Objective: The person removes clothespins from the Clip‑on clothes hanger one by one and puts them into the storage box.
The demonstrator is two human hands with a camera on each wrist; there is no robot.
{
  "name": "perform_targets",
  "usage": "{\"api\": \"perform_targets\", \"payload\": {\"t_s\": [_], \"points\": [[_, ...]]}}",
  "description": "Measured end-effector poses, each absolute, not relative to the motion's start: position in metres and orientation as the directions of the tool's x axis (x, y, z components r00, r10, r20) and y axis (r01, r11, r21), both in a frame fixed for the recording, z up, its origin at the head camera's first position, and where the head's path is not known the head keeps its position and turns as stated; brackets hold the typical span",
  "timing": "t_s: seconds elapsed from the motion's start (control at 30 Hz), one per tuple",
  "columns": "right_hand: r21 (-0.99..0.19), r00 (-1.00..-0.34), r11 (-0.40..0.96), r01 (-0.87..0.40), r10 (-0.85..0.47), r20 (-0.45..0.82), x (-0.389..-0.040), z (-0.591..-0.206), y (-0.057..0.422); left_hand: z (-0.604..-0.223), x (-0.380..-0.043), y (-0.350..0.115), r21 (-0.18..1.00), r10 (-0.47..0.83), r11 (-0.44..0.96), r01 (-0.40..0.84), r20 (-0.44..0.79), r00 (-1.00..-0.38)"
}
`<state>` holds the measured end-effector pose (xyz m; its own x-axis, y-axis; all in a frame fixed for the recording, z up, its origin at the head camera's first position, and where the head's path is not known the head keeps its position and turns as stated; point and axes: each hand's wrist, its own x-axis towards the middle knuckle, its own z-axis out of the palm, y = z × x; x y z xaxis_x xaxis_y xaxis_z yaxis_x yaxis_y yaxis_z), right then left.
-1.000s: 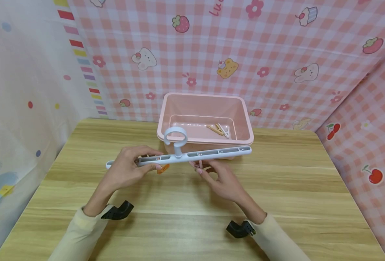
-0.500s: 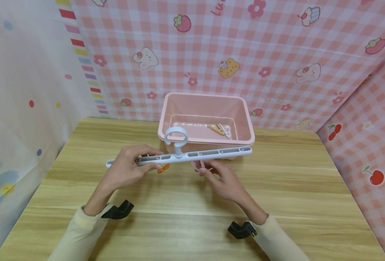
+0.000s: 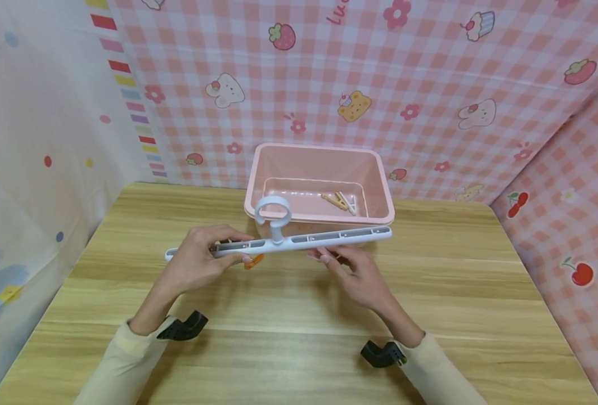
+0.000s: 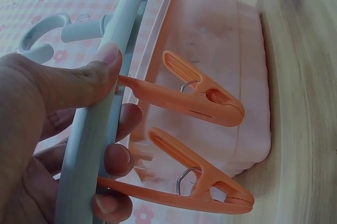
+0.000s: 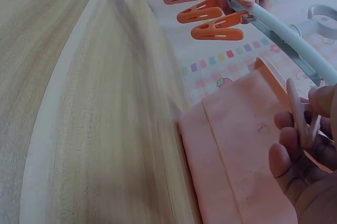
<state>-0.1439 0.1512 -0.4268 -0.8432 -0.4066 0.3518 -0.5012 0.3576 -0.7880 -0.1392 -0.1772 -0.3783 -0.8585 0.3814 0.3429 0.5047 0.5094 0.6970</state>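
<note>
Behind the wooden table (image 3: 481, 292) hangs a pink-checked cloth (image 3: 309, 73) — printed strawberries, cupcakes, flowers. Left of the table is a dotted white cloth (image 3: 50, 112); right of it — a cherry-print cloth (image 3: 552, 225).

Tilted pale-blue hanger (image 3: 278, 245), orange clips (image 4: 179, 101) attached, pink clip (image 5: 298, 113) pinched beneath

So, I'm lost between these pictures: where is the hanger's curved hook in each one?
Head: left of centre, the hook overlaps the near rim of the pink tub.
Left wrist: upper left, the hook sticks out leftward from the hanger bar.
Right wrist: upper right, the hook is cut off by the picture's edge.
Shared landmark: the pink tub, visible in all three views.
</note>
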Motion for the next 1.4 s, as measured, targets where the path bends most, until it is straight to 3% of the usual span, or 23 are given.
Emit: {"api": "perform_targets", "payload": {"t_s": [0.5, 0.83, 0.97, 1.13, 1.27, 1.4], "points": [[-0.831, -0.807, 0.157, -0.533, -0.389, 0.444, -0.146, -0.435, 0.155, -0.383, -0.140, -0.174, 0.720, 0.393, 0.458, 0.521, 0.363, -0.845], [-0.709, -0.769, 0.297, -0.639, -0.254, 0.587, -0.142, -0.442, 0.152, -0.384, -0.140, -0.172, 0.733, 0.383, 0.470, 0.491, 0.331, -0.862], [-0.770, -0.788, 0.192, -0.608, -0.262, 0.557, -0.141, -0.441, 0.150, -0.384, -0.140, -0.172, 0.731, 0.381, 0.473, 0.491, 0.333, -0.863], [-0.874, -0.843, 0.040, -0.484, -0.291, 0.453, -0.139, -0.439, 0.153, -0.383, -0.138, -0.172, 0.746, 0.390, 0.454, 0.488, 0.325, -0.861], [-0.903, -0.859, 0.000, -0.430, -0.306, 0.410, -0.138, -0.437, 0.154, -0.383, -0.138, -0.172, 0.741, 0.393, 0.453, 0.496, 0.333, -0.857], [-0.883, -0.844, 0.023, -0.469, -0.305, 0.440, -0.141, -0.440, 0.155, -0.384, -0.139, -0.172, 0.716, 0.377, 0.477, 0.510, 0.357, -0.855]]}}
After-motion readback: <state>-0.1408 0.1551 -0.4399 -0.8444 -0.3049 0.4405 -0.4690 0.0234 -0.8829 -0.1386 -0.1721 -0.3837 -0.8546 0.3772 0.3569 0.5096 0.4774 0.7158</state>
